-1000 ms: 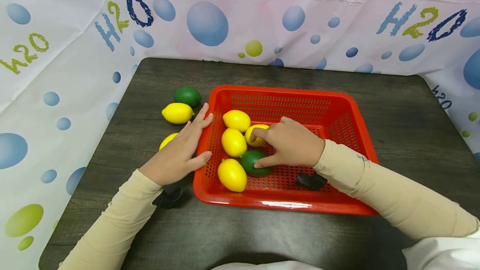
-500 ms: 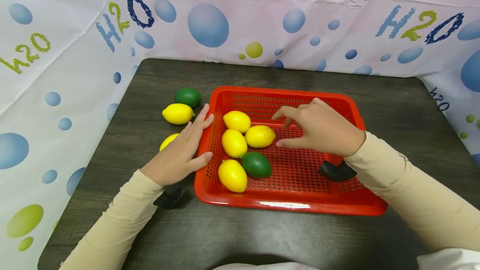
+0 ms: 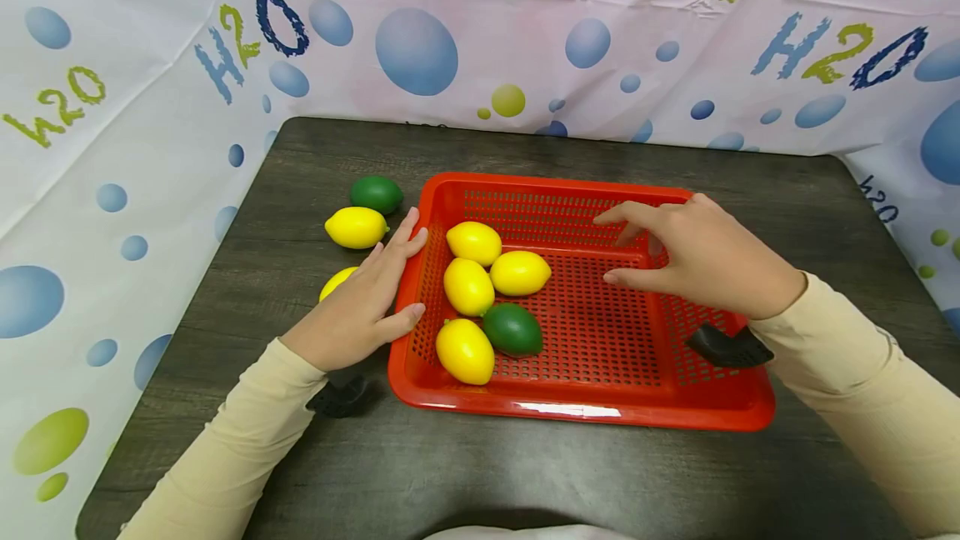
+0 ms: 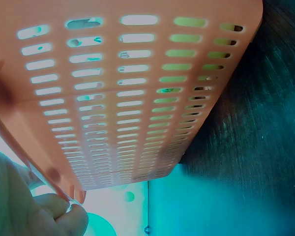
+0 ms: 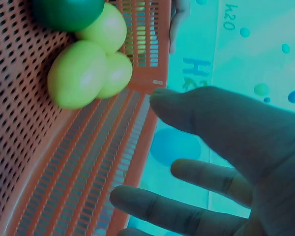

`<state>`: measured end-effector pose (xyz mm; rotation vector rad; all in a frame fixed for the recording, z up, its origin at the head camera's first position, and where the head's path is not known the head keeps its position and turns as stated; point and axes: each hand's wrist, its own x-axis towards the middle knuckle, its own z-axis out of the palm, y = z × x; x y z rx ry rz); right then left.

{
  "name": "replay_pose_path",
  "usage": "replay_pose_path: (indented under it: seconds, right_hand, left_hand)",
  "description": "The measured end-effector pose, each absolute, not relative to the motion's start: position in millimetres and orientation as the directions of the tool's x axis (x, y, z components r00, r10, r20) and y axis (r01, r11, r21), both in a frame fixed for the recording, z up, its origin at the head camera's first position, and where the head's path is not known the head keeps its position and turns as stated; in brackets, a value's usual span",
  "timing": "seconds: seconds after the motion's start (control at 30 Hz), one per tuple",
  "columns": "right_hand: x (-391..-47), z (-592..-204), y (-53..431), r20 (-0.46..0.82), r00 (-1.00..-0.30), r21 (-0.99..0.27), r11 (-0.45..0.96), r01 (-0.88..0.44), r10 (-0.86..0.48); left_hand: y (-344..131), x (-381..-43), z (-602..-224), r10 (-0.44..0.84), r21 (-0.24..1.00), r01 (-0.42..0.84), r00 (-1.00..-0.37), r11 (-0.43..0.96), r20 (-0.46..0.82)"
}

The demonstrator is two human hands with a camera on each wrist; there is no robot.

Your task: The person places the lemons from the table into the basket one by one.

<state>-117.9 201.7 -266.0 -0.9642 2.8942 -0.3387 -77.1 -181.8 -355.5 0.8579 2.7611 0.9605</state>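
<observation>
A red perforated basket stands on the table, with several yellow lemons and one green lemon-shaped fruit grouped at its left end. My left hand rests against the basket's left rim, fingers extended; in the left wrist view its fingertips touch the rim's edge beside the slotted wall. Over the basket's right part hovers my right hand, thumb and fingers spread apart with nothing between them. The right wrist view also shows that gap between thumb and fingers.
Left of the basket, on the dark wooden table, lie a green fruit, a yellow lemon and another lemon partly hidden by the left hand. A patterned sheet hangs behind the table.
My right hand has left the green fruit in the basket and moved rightward, its fingers spread. The fruit stays among the lemons. My left hand has kept its place on the rim.
</observation>
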Motion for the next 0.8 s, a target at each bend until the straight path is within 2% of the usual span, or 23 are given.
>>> replay_pose_path:
  seconds: [0.47,0.8]
  right_hand:
    - [-109.3,-268.4,249.0,0.124,-0.841,-0.196,0.818,-0.541,-0.526]
    - [-94.3,-281.2,285.3,0.123,-0.921,-0.239,0.889,-0.390,-0.370]
  left_hand:
    - [-181.8,-77.6,-356.2,0.541,0.590,0.486,-0.835,0.645,0.097]
    - [-182.6,-77.5,-356.1,0.542,0.578,0.494,-0.834,0.650,0.104]
